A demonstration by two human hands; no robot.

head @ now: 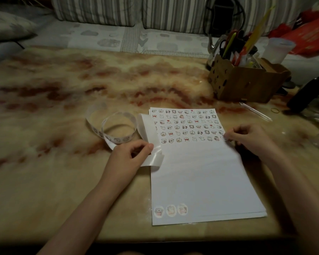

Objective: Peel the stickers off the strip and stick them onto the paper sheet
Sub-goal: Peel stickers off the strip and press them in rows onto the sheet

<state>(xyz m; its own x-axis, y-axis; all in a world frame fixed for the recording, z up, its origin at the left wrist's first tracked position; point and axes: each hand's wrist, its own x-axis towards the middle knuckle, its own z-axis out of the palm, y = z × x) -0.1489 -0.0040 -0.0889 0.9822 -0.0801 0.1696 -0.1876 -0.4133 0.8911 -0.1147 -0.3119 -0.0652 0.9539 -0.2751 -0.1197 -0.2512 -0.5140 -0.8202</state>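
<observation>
Paper sheet (201, 181), strip (155, 160) in left hand (131, 155)

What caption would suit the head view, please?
Left hand holds sticker strip; right hand holds a sticker at the paper sheet edge.

2 bare forearms (92, 196); left hand (131, 155) and right hand (250, 138) likewise bare.

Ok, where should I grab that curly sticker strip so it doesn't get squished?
Pinch the bare tail of the sticker strip, where the left hand holds it, coming from the left of the paper sheet. That end lies nearly flat with no stickers. The loops stand on edge, carry stickers and would probably squash.
</observation>
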